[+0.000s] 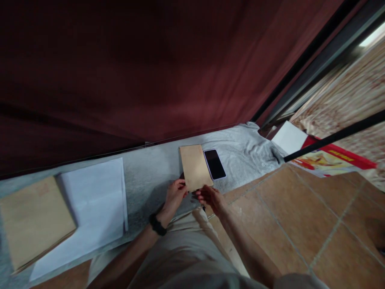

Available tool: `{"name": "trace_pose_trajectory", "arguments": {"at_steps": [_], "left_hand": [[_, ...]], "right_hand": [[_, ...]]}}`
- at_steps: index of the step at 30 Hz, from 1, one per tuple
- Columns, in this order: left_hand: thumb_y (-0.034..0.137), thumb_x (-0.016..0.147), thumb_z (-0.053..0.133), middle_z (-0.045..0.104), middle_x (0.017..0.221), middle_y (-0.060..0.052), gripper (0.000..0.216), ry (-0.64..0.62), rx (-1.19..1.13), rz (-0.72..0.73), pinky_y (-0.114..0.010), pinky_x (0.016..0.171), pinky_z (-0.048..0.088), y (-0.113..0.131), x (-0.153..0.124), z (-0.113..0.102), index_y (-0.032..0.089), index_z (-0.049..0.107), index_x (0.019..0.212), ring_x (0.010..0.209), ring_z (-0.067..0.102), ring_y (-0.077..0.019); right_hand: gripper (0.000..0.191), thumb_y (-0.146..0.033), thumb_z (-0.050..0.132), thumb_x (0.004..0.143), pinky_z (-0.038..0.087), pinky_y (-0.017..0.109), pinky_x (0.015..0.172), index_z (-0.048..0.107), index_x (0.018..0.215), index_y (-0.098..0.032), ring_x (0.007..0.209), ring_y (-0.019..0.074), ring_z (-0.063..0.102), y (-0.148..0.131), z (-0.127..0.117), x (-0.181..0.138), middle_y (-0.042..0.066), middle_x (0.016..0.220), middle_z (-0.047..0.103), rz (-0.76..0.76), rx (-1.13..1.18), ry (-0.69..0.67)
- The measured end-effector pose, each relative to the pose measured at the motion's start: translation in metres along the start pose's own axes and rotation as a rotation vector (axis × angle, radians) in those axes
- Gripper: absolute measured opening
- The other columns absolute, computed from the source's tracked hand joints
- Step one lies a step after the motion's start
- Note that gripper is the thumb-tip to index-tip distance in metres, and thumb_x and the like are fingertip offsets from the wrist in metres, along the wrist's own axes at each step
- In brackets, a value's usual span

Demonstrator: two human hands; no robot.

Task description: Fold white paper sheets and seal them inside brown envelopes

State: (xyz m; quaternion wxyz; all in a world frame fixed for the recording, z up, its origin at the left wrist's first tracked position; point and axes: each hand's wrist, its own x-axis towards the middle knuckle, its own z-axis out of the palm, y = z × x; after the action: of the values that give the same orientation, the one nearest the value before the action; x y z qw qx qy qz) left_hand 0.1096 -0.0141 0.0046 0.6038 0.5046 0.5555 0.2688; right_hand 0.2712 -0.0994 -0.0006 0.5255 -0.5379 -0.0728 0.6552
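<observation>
A brown paper envelope [195, 166] lies lengthwise on a grey cloth [150, 176]. My left hand [175, 193] pinches its near left corner, and a black band sits on that wrist. My right hand [210, 196] grips the near right corner with curled fingers. A black phone [214, 163] lies face up right beside the envelope, touching its right edge.
A stack of white paper sheets [93, 196] and a stack of brown envelopes [31, 218] lie at the left on the cloth. A dark red curtain [135, 68] hangs behind. Brown floor tiles [300, 216], a white sheet [289, 137], a colourful printed sheet [325, 158] and a black rod [333, 136] are at the right.
</observation>
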Motion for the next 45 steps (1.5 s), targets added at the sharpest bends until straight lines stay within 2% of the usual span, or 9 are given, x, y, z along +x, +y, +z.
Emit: {"name": "trace_pose_trajectory", "arguments": {"at_steps": [8, 12, 15, 18, 22, 26, 29, 35, 45], "left_hand": [[0.02, 0.075, 0.064, 0.064, 0.062, 0.005, 0.033, 0.03, 0.077, -0.027, -0.021, 0.05, 0.043, -0.002, 0.002, 0.007, 0.017, 0.062, 0.108, 0.05, 0.059, -0.0119], [0.015, 0.077, 0.062, 0.062, 0.061, 0.007, 0.04, 0.035, 0.159, -0.019, -0.02, 0.05, 0.041, -0.001, 0.002, 0.01, 0.018, 0.06, 0.116, 0.05, 0.059, -0.0121], [0.014, 0.079, 0.059, 0.063, 0.062, 0.006, 0.041, 0.024, 0.207, -0.024, -0.021, 0.05, 0.042, -0.001, 0.003, 0.01, 0.017, 0.058, 0.12, 0.052, 0.06, -0.0128], [0.015, 0.081, 0.059, 0.063, 0.066, 0.005, 0.04, 0.028, 0.264, 0.021, -0.022, 0.055, 0.044, -0.002, 0.002, 0.009, 0.018, 0.058, 0.12, 0.057, 0.062, -0.0134], [0.018, 0.084, 0.062, 0.065, 0.076, 0.003, 0.041, 0.065, 0.37, 0.127, -0.025, 0.068, 0.049, -0.005, -0.007, 0.007, 0.02, 0.057, 0.124, 0.07, 0.065, -0.015], [0.016, 0.086, 0.062, 0.068, 0.097, -0.003, 0.043, 0.069, 0.551, 0.187, -0.027, 0.073, 0.05, -0.004, -0.018, 0.009, 0.021, 0.056, 0.128, 0.079, 0.067, -0.0167], [0.015, 0.087, 0.063, 0.068, 0.111, -0.007, 0.041, 0.052, 0.699, 0.209, -0.029, 0.077, 0.051, -0.002, -0.021, 0.013, 0.021, 0.058, 0.127, 0.088, 0.068, -0.0191], [0.012, 0.089, 0.06, 0.065, 0.122, -0.009, 0.037, 0.008, 0.814, 0.285, -0.03, 0.087, 0.051, -0.006, -0.021, 0.014, 0.022, 0.061, 0.124, 0.106, 0.065, -0.0214], [0.017, 0.099, 0.049, 0.065, 0.116, -0.007, 0.026, -0.064, 0.978, 0.384, -0.03, 0.081, 0.051, -0.007, -0.027, 0.014, 0.023, 0.06, 0.121, 0.101, 0.066, -0.0212]], "right_hand": [[0.028, -0.039, 0.057, 0.092, 0.055, 0.02, 0.054, 0.071, 0.087, -0.014, 0.059, 0.0128, 0.07, -0.01, -0.006, 0.004, 0.01, 0.083, 0.079, 0.076, -0.143, 0.013], [0.033, -0.046, 0.059, 0.089, 0.053, 0.02, 0.052, 0.07, 0.085, -0.015, 0.057, 0.0134, 0.069, -0.011, -0.01, 0.005, 0.008, 0.077, 0.077, 0.069, -0.241, 0.009], [0.042, -0.057, 0.059, 0.088, 0.053, 0.022, 0.052, 0.07, 0.088, -0.016, 0.055, 0.0143, 0.067, -0.006, -0.015, 0.003, 0.005, 0.07, 0.074, -0.044, -0.379, 0.06], [0.047, -0.062, 0.052, 0.09, 0.051, 0.024, 0.052, 0.069, 0.097, -0.019, 0.058, 0.0166, 0.067, -0.001, -0.025, -0.001, 0.003, 0.071, 0.072, -0.243, -0.605, 0.191], [0.041, -0.057, 0.047, 0.096, 0.049, 0.026, 0.06, 0.067, 0.106, -0.022, 0.07, 0.0198, 0.069, -0.002, -0.04, -0.007, 0.003, 0.08, 0.073, -0.444, -0.955, 0.355], [0.034, -0.046, 0.045, 0.1, 0.047, 0.027, 0.068, 0.065, 0.115, -0.023, 0.078, 0.0209, 0.07, -0.006, -0.045, -0.009, 0.005, 0.09, 0.075, -0.51, -1.162, 0.444], [0.03, -0.041, 0.045, 0.101, 0.045, 0.027, 0.07, 0.067, 0.114, -0.025, 0.084, 0.021, 0.07, -0.009, -0.042, -0.009, 0.007, 0.098, 0.076, -0.509, -1.199, 0.43], [0.027, -0.042, 0.048, 0.101, 0.045, 0.026, 0.074, 0.07, 0.109, -0.028, 0.091, 0.0218, 0.07, -0.013, -0.037, -0.008, 0.006, 0.1, 0.076, -0.481, -1.187, 0.414], [0.028, -0.041, 0.046, 0.103, 0.041, 0.025, 0.068, 0.07, 0.109, -0.027, 0.084, 0.0197, 0.07, -0.014, -0.035, -0.006, 0.005, 0.098, 0.077, -0.516, -1.298, 0.405]]}}
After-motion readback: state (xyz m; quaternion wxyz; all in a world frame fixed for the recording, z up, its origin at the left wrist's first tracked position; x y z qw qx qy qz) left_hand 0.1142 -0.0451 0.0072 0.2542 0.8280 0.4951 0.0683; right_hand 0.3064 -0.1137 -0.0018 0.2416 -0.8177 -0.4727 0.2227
